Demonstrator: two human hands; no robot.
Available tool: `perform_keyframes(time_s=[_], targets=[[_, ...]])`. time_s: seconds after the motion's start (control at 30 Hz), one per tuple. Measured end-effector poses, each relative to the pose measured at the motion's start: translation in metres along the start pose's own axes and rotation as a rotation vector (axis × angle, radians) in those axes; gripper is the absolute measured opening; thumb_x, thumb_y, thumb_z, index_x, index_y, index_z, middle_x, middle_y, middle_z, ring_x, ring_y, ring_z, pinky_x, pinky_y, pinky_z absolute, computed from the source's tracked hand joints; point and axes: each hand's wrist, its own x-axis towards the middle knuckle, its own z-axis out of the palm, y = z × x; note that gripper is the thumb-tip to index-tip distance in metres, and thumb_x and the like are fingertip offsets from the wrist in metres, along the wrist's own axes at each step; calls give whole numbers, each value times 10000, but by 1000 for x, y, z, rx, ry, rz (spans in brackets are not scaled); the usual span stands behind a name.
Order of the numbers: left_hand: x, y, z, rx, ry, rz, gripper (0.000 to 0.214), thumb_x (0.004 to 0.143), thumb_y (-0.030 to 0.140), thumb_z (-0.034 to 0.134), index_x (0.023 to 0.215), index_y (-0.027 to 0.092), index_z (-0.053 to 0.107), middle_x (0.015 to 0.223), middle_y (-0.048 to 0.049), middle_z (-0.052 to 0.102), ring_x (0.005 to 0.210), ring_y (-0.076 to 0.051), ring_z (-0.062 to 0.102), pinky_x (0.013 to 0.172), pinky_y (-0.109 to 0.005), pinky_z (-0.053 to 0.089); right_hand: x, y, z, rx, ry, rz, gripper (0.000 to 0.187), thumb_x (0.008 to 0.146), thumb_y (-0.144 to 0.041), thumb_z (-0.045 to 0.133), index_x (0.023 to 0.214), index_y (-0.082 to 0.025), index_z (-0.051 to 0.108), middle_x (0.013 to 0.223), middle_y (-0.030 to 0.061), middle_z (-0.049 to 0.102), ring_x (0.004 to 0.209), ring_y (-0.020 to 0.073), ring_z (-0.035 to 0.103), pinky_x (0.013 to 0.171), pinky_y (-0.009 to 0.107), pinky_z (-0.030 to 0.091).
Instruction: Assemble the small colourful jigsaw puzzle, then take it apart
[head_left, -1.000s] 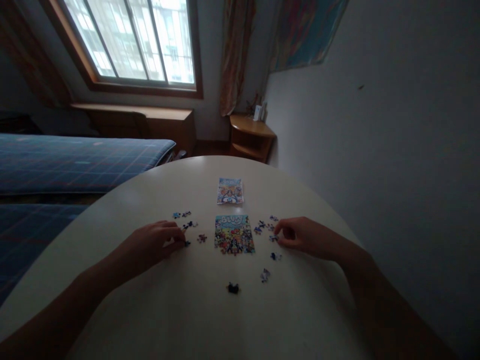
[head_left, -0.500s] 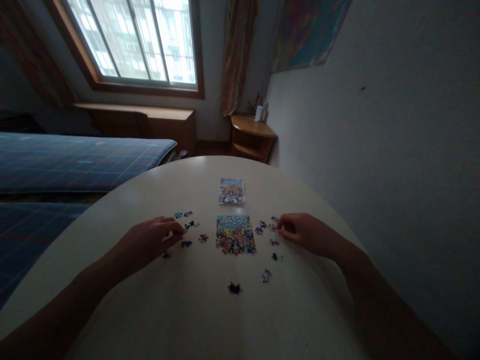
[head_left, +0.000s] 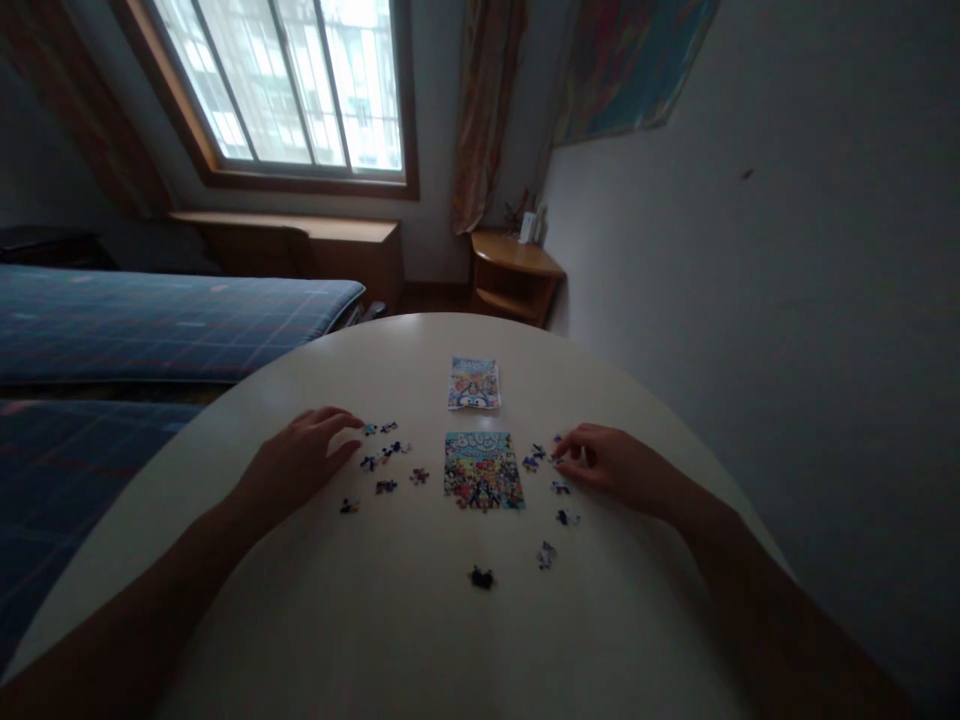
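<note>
Jigsaw (head_left: 484, 472), left hand (head_left: 298, 452) arched, right hand (head_left: 606, 460) curled

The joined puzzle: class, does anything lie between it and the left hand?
Yes: loose puzzle pieces lie on the table between the left hand and the joined puzzle, the reddish piece nearest the puzzle.

Table (head_left: 375, 620): smooth, hard top with a faint sheen. On the table: puzzle (head_left: 484, 470), smooth printed card by appearance; pieces (head_left: 419, 477), similar printed faces; packet (head_left: 474, 384), thin, creased, paper or plastic film, cannot tell which. Left of the table: mattress (head_left: 187, 310), woven-looking cloth. Beyond the table: cabinet (head_left: 517, 255), glossy wood; curtain (head_left: 487, 120), folded cloth. Right of the table: wall (head_left: 750, 300), matt.
</note>
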Motion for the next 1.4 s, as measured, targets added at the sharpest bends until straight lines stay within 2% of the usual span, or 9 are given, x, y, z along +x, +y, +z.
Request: perform_keyframes(time_s=[0.17,0.27,0.37,0.43,0.53,0.67,0.8,1.1,1.4], targets=[[6,-6,11,-13,56,60,370,964,331,368,1152,189,653,1235,-92,660,1140,-269,588,1004,-450,477,1,2,-2,7,-8,-16,245,888,-414,592,919,-222,741,921,66,670,749,180,618,715,315,479],[8,-4,18,-39,42,113,398,974,317,344,1184,179,653,1226,-96,669,1144,-268,586,1015,-456,474,5,11,2,-20,126,-25,301,912,-449,548,991,-226,735,1019,87,675,849,217,644,790,366,510],[8,0,19,-37,33,136,391,979,322,348,1121,189,687,1202,-90,680,1107,-262,602,987,-445,495,10,24,10,-73,256,-76,350,918,-438,537,1119,-212,713,1204,124,641,1096,277,607,981,449,469],[7,3,17,-15,36,129,376,974,330,363,1072,202,702,1175,-83,691,1081,-255,613,961,-429,509,13,30,15,-110,240,-108,343,920,-415,530,1118,-207,719,1227,129,645,1141,290,592,1015,474,456],[6,5,14,16,43,79,345,966,348,394,1012,214,709,1123,-70,709,1035,-243,633,921,-404,525,14,32,17,-131,172,-127,322,935,-387,502,1073,-215,737,1158,110,690,1085,274,627,975,459,495],[10,7,19,15,69,28,328,966,362,432,1090,209,693,1149,-76,696,1060,-253,622,936,-412,515,13,25,13,-125,164,-116,304,931,-360,504,1035,-210,746,1115,103,708,1022,258,657,933,434,524],[18,8,29,-11,90,90,345,982,368,444,1192,222,675,1200,-83,666,1109,-260,581,968,-422,495,13,21,12,-130,166,-114,294,923,-344,505,1025,-208,746,1104,103,713,1014,258,663,924,428,526],[18,10,32,-80,108,140,313,991,395,465,1005,250,742,1097,-63,697,1011,-237,607,915,-410,515,15,21,14,-152,150,-111,295,917,-341,501,1014,-206,744,1100,106,708,1008,260,661,922,429,521],[11,9,26,-74,69,167,270,977,322,454,976,238,711,1097,-56,704,998,-231,627,907,-400,521,13,15,15,-152,110,-117,287,934,-347,494,1019,-221,737,1100,91,692,995,245,658,876,394,526]])
